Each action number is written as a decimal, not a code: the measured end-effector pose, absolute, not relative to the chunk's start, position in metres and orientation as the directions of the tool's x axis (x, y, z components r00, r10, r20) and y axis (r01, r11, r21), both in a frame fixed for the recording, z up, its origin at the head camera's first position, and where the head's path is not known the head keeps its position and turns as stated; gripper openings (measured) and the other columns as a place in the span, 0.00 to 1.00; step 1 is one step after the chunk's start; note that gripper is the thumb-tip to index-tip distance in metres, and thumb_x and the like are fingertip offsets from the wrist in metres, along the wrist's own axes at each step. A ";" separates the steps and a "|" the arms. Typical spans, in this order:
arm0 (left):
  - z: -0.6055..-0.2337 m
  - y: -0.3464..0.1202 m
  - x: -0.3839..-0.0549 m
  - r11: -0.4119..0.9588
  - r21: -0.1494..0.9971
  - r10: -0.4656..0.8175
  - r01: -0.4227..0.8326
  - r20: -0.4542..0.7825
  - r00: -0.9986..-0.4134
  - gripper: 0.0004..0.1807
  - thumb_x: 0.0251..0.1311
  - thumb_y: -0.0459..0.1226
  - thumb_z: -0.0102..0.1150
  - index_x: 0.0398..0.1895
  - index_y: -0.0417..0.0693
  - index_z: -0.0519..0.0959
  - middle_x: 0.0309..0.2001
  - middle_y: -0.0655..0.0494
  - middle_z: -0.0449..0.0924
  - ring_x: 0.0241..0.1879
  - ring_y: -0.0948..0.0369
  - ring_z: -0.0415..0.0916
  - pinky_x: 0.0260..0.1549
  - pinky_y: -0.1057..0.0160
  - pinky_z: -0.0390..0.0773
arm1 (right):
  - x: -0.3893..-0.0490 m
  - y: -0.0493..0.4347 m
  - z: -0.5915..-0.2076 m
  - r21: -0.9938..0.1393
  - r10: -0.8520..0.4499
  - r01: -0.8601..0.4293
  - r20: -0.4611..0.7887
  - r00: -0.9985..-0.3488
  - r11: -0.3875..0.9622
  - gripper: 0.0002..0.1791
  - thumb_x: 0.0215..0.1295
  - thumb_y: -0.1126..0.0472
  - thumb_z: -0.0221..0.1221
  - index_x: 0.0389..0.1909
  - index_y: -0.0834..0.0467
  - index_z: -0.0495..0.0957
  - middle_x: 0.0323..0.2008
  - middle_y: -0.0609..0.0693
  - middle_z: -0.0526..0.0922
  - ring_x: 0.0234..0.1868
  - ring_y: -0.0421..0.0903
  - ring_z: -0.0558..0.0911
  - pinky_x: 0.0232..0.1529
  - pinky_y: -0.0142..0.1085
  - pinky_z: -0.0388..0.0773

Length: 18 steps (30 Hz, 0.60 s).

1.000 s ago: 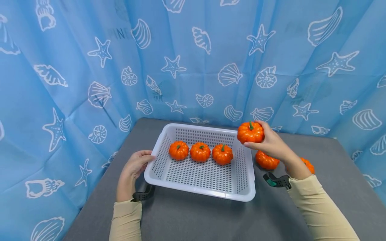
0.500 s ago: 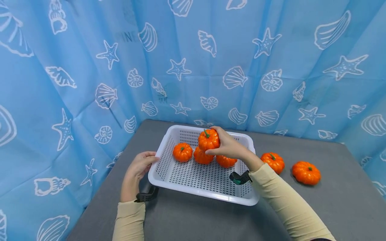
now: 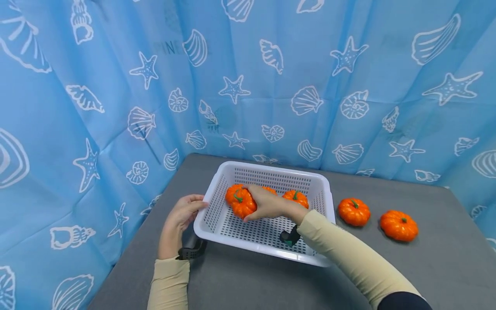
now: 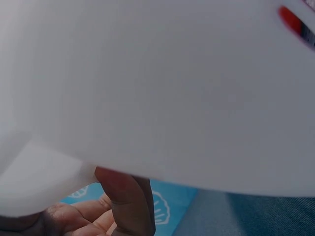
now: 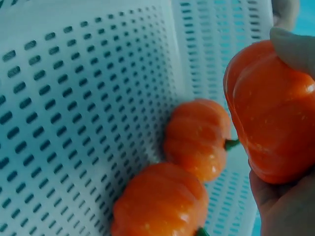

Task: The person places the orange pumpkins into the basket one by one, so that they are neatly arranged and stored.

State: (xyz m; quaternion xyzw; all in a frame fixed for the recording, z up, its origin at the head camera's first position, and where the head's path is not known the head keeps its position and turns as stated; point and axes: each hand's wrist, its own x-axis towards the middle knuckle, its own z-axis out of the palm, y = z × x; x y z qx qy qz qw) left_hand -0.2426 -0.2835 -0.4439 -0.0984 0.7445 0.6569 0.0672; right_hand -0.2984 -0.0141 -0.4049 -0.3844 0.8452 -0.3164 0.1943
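My right hand (image 3: 267, 204) grips a small orange pumpkin (image 3: 244, 204) by its sides, thumb toward the front. It holds the pumpkin inside the white perforated basket (image 3: 263, 248), over its left part. In the head view, this pumpkin overlaps another pumpkin (image 3: 231, 192) at the left. A middle pumpkin (image 3: 270, 189) is mostly hidden behind the hand, and a third pumpkin (image 3: 296, 197) sits to the right. The right wrist view has the held pumpkin (image 5: 275, 113) above two others. My left hand (image 3: 186, 214) pinches the basket's left rim; its fingers (image 4: 128, 201) show under the white plastic.
Two more pumpkins rest on the grey table (image 3: 240, 284) right of the basket, one nearer pumpkin (image 3: 354, 212) and one farther pumpkin (image 3: 399, 225). A blue curtain (image 3: 248, 86) with white shells and starfish hangs behind and along the left side.
My right hand has carried the pumpkin from above the basket's right rim leftward across the basket and lower, to its left part. My left hand keeps its hold on the rim.
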 end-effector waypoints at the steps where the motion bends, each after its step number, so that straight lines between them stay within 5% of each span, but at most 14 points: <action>1: -0.444 -0.284 -0.243 0.118 0.965 -0.058 -0.234 -0.229 -0.972 0.22 0.58 0.33 0.58 0.54 0.29 0.70 0.48 0.37 0.78 0.36 0.60 0.81 0.36 0.61 0.82 | -0.297 -0.016 -0.406 -0.682 -0.785 -0.538 -0.087 -0.613 0.495 0.48 0.49 0.53 0.71 0.68 0.59 0.55 0.57 0.50 0.69 0.53 0.45 0.72 0.56 0.42 0.72; 18: -0.445 -0.282 -0.243 0.122 0.962 -0.074 -0.245 -0.238 -0.969 0.21 0.58 0.33 0.58 0.53 0.31 0.70 0.49 0.37 0.77 0.37 0.58 0.81 0.40 0.57 0.82 | -0.290 -0.042 -0.428 -0.580 -0.839 -0.621 -0.240 -0.489 0.528 0.46 0.50 0.51 0.70 0.66 0.55 0.54 0.53 0.42 0.67 0.52 0.39 0.68 0.57 0.37 0.70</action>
